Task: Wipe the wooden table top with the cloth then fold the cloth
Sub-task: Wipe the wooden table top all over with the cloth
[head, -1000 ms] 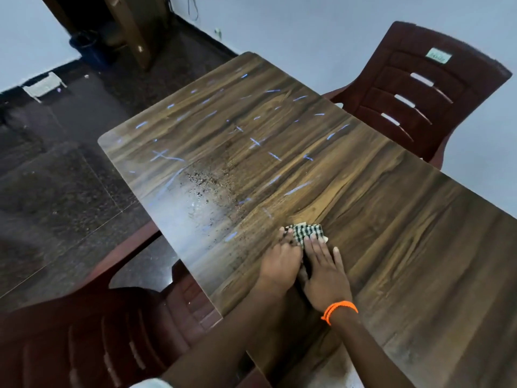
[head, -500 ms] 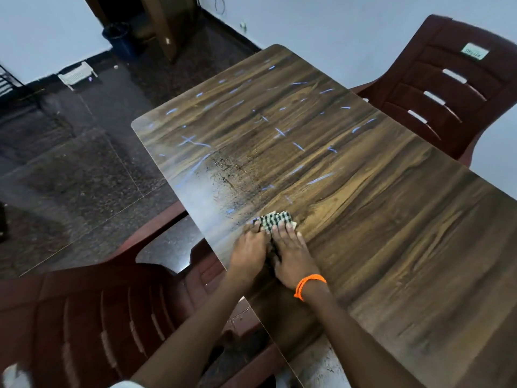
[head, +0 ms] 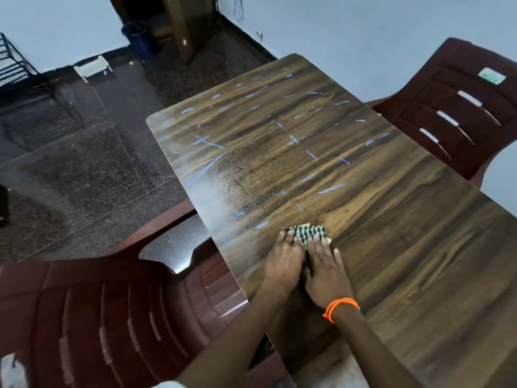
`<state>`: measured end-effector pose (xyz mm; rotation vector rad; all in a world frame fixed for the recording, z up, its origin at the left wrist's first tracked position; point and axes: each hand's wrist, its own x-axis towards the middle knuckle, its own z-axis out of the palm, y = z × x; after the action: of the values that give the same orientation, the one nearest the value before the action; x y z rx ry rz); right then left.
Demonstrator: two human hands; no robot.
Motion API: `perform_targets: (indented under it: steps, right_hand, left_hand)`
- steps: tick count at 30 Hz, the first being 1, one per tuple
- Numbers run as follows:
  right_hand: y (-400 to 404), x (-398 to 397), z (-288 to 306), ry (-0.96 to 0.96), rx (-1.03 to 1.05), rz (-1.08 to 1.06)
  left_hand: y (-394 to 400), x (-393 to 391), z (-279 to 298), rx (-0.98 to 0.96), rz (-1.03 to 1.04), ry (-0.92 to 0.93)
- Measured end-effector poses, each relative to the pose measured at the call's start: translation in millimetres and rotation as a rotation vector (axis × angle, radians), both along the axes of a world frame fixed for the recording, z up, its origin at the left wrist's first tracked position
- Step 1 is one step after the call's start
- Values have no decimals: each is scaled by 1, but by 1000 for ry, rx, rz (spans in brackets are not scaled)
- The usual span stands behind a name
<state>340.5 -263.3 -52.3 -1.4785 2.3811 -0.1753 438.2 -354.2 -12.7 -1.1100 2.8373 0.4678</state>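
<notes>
Checked green-and-white cloth (head: 307, 234) lies bunched on the wooden surface (head: 391, 225) near its left edge, pressed flat under the straight fingers of the left hand (head: 284, 261) and right hand (head: 326, 271), side by side.

Pale bluish walls (head: 349, 29) fill the top of the frame, meeting a dark speckled tiled floor (head: 84, 169) along a black skirting. A wooden door (head: 184, 26) stands ajar at top centre, a blue bin (head: 137, 37) just left of it. A black metal rack (head: 14, 65) sits at the upper left edge. Maroon plastic chairs occupy the lower left (head: 98, 317) and upper right (head: 458, 113).
</notes>
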Motion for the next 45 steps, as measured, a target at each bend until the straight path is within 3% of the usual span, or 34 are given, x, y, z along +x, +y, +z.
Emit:
perform_targets:
  steps: [5,11,17,20,23,30,38,45]
  right_hand:
    - [-74,-5,6,-75,19,45]
    - [-106,56,3,-114,-24,221]
    - [-49,103,-4,-139,-86,247]
    - [-15,96,-4,-108,-77,212]
    - [3,70,-2,-55,-56,148]
    - [-52,26,3,-6,-18,58]
    - [-123,84,1,-51,-37,76]
    - [-70,162,0,-29,-75,-49]
  left_hand:
    - [-56,-6,9,49,217,37]
    - [-79,65,3,70,363,3]
    - [-30,119,-19,95,311,-50]
    - [-1,112,-19,147,252,10]
    - [10,83,-13,67,157,42]
    - [-40,28,-6,-14,135,58]
    - [-111,81,8,90,310,53]
    - [-94,139,7,40,14,-96]
